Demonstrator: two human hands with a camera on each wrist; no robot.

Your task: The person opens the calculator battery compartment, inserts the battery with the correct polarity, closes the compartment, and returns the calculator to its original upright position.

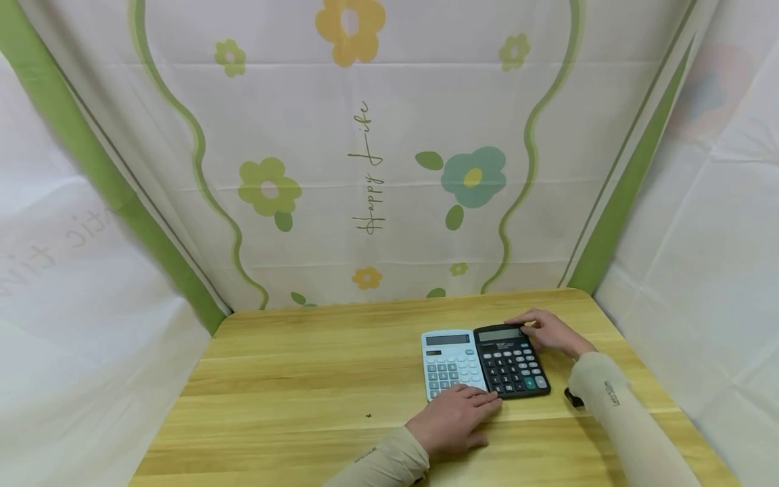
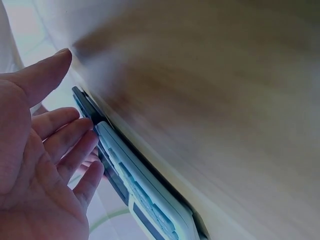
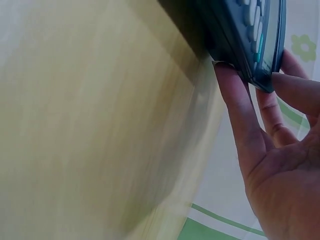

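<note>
A light blue calculator (image 1: 447, 352) and a black calculator (image 1: 510, 362) lie side by side on the table, faces up, right of the middle. My left hand (image 1: 458, 416) lies across their near edges with fingers extended, covering part of the blue one's bottom keys. In the left wrist view the left fingertips (image 2: 82, 142) are straight and touch the calculators' edges. At the black calculator's far right corner, my right hand (image 1: 550, 333) pinches it. The right wrist view shows the right fingers (image 3: 237, 107) around that corner.
The wooden table (image 1: 292, 379) has a small dark mark (image 1: 368, 415) left of the hands. A white flowered curtain (image 1: 402, 243) stands along the far edge, with white cloth (image 1: 700, 270) at both sides. Beside the right sleeve is a small black object (image 1: 573, 398).
</note>
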